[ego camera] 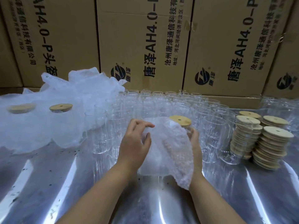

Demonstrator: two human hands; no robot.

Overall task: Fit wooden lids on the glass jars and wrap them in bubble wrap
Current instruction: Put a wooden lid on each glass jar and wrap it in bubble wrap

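- Head view: cardboard cartons (145, 38) stand along the far edge of the tabletop (48, 183); closed, contents unseen.
- Bubble wrap pile (64, 126) covers the far-left corner; two finished lids (61, 107) show in it, probably on jars already wrapped.
- Empty glass jars (161, 104) stand in rows at the far edge, centre to right; all open, nothing inside.
- Lid stacks (271, 143) sit near the right edge, just beside the jars.
- Bubble wrap sheet (174, 159) lies partly round the held jar (186, 129) above the tabletop centre; its wooden lid (180, 120) is already seated.
- Left hand (135, 143) pinches the sheet's edge; right hand (194, 138) is curled round the jar through the wrap.
- Step, judged: wrapping; the next move calls for drawing the loose flap round and tucking it, with the jar held steady.
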